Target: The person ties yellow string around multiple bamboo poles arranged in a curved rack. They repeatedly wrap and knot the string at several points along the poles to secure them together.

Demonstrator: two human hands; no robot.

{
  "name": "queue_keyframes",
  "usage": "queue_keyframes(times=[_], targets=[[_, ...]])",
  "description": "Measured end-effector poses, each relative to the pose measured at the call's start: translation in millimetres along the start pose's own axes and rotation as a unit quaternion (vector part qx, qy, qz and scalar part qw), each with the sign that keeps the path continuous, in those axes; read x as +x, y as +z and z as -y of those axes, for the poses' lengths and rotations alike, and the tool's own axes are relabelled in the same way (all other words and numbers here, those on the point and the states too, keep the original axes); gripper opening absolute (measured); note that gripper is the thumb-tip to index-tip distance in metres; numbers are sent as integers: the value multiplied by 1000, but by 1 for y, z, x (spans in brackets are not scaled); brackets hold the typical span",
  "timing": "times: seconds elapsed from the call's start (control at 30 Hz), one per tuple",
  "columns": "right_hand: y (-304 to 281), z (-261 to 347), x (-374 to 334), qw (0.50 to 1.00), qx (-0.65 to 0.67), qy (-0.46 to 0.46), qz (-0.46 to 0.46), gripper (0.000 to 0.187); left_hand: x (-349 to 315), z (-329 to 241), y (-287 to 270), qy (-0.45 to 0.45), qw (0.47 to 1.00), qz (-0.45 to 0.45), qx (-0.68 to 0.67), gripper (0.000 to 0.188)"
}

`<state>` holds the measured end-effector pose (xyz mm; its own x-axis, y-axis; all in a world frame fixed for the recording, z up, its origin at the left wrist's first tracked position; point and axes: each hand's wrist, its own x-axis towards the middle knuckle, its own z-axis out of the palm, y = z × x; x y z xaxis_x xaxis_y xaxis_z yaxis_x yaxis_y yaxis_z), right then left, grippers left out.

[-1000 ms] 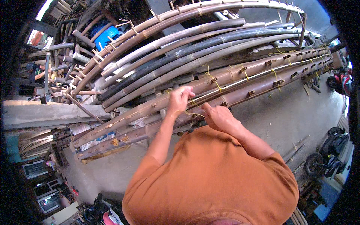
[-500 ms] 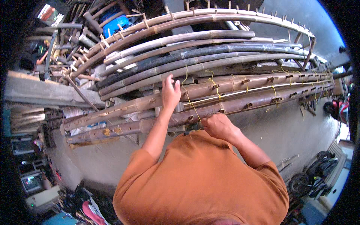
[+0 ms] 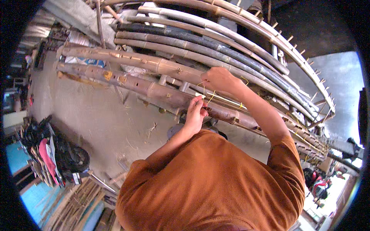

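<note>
Two long brown bamboo poles with slots cut along them lie side by side in front of me: the nearer pole [image 3: 135, 85] and the farther pole [image 3: 150, 63]. A thin pale strip [image 3: 225, 100] runs between them, with loops of yellow string along it. My left hand [image 3: 195, 115] is closed at the strip's end, thumb and fingers pinched by its pale tip, over the nearer pole. Just beyond, my right hand [image 3: 221, 79] is closed above the farther pole. Yellow string [image 3: 204, 89] stretches between the two hands. My right hand's fingertips are partly hidden.
Behind the two poles, several loose bamboo poles [image 3: 181, 46] lie stacked. A curved bamboo frame with pegs [image 3: 277, 36] arches beyond them. A concrete beam [image 3: 75, 19] stands at the far left. Bamboo strips [image 3: 73, 204] and a dark motorcycle-like heap [image 3: 69, 150] are at the lower left.
My view has swung round. My right hand has crossed to the farther pole, pulling the string; my left hand has come back from beyond the poles and closed at the strip's end.
</note>
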<state>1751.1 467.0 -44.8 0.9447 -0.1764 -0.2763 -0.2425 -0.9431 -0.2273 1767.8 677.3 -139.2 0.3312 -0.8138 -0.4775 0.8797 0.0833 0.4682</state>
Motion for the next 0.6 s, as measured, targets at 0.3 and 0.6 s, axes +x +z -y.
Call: queue_keyframes(times=[0.3,0.6], targets=[[33,5,20,983,-123,-46,127,20,6,8,10,-57,984,-73,155,40],[40,2,-1,978,-181,-86,58,10,27,-22,14,-211,964,-68,144,19]])
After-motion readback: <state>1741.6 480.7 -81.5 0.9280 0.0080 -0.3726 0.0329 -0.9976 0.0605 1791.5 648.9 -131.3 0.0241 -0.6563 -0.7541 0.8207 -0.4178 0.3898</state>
